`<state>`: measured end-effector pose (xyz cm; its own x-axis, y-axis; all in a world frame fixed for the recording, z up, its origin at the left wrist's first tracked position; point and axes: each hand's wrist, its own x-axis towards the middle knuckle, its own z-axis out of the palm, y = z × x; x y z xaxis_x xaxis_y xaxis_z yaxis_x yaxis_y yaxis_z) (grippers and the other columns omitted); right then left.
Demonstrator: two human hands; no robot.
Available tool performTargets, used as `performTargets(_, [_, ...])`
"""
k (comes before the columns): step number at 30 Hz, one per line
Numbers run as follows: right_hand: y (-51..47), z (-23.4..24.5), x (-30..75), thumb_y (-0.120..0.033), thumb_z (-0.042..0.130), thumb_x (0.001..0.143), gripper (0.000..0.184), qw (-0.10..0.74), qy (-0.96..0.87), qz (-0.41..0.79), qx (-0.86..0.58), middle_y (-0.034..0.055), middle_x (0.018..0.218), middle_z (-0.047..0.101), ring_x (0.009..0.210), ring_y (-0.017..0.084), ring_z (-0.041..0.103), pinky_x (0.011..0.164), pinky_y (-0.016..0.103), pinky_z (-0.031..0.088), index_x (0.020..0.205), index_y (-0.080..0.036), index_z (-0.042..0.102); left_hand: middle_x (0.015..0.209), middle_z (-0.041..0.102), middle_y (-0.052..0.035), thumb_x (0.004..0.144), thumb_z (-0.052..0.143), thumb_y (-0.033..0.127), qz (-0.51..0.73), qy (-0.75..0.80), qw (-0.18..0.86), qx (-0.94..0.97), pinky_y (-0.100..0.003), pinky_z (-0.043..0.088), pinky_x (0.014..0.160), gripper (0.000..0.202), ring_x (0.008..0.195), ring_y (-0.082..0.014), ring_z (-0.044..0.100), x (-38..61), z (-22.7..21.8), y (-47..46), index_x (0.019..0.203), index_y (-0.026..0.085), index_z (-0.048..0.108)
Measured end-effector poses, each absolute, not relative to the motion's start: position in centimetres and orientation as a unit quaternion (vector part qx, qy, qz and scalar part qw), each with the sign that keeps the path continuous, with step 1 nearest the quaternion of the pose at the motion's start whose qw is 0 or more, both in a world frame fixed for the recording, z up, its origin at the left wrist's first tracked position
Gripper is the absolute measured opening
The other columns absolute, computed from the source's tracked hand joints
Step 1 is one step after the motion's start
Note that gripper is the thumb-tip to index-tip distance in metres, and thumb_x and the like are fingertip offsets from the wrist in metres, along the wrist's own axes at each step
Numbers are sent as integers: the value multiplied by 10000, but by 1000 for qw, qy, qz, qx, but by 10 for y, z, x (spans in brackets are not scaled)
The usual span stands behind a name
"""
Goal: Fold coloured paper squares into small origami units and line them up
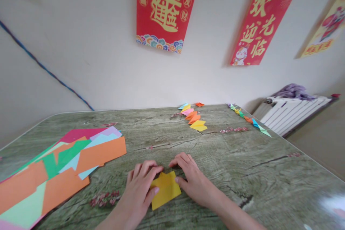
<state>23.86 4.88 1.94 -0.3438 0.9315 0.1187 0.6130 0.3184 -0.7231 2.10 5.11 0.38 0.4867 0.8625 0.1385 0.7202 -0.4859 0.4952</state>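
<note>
A small folded sheet of yellow origami paper (167, 192) lies on the table in front of me, with a little raised peak at its far edge. My left hand (140, 188) holds its left side, the thumb pressed on top and the fingers bent along the far edge. My right hand (191, 178) is at the upper right corner; its thumb touches the right edge and its curled fingers rest just beyond the corner. The undersides of the fingers on both hands are hidden.
Overlapping coloured paper sheets (99, 154) spread over the left of the wood-patterned table (229, 158). Folded paper pieces (198, 125) form a row toward the wall, and a chain of folded pieces (248, 119) lies along the right edge. A white radiator (283, 113) stands beyond.
</note>
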Motion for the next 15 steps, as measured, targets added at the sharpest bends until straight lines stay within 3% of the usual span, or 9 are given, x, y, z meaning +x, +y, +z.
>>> performTargets(6, [48,20,246,49,481,739,409,291,-775,308,-470,26,1054,563,1056,193,514,1003,393,366,1034,-222,563,1206,589,-51,795,521,143,178,436,192,861,-399,413,883,301,1114,-272,504,14,16,50,1052,284,591])
performTargets(9, [44,24,247,-37,577,805,292,297,-768,320,-469,18,1041,577,1030,189,523,984,379,375,1030,-224,573,1044,627,-32,673,504,80,164,459,219,845,-380,426,838,305,998,-250,542,16,21,48,919,255,544])
performTargets(12, [38,29,241,-157,784,706,326,277,-765,326,-481,10,1009,583,985,202,516,883,330,416,962,-210,589,846,604,13,696,498,130,205,470,319,797,-321,452,732,213,815,-206,569,20,17,48,868,255,491])
performTargets(15, [33,31,230,-199,890,572,444,285,-765,323,-479,-1,964,589,934,202,523,829,308,418,897,-197,587,834,577,25,834,517,342,304,413,468,720,-285,467,675,139,768,-183,578,25,9,48,932,259,463])
